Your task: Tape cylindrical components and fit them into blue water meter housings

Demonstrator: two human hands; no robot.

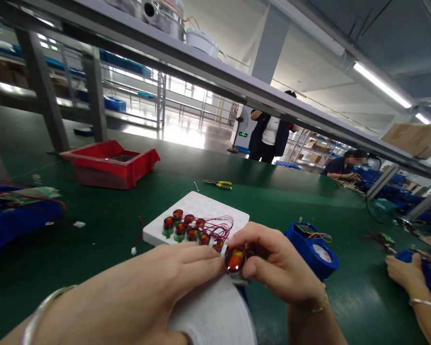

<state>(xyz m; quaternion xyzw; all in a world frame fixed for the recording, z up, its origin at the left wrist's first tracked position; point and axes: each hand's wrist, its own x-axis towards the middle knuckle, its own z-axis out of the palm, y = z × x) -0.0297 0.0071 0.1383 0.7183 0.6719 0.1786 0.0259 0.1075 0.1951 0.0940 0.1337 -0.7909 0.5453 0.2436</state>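
My right hand (pixel 278 261) pinches a small round part (pixel 235 260) with a glossy amber face and dark rim between thumb and fingers. Beneath my left hand (pixel 165 278) is a white roll-like disc (pixel 219 314), with the thumb on its near side and the fingers stretched across its top. Those fingertips reach the edge of the round part. Just beyond the hands, a white foam tray (pixel 197 201) carries several similar amber round parts (pixel 192 234) with thin dark red wires. The disc's underside is hidden.
A red bin (pixel 104 175) and yellow-handled pliers (pixel 221 184) are farther back on the green table (pixel 179 167). Blue housings stand left (pixel 17 218) and right (pixel 312 251). At far right, a co-worker's hand (pixel 409 275) holds another blue housing. A shelf (pixel 215 67) crosses overhead.
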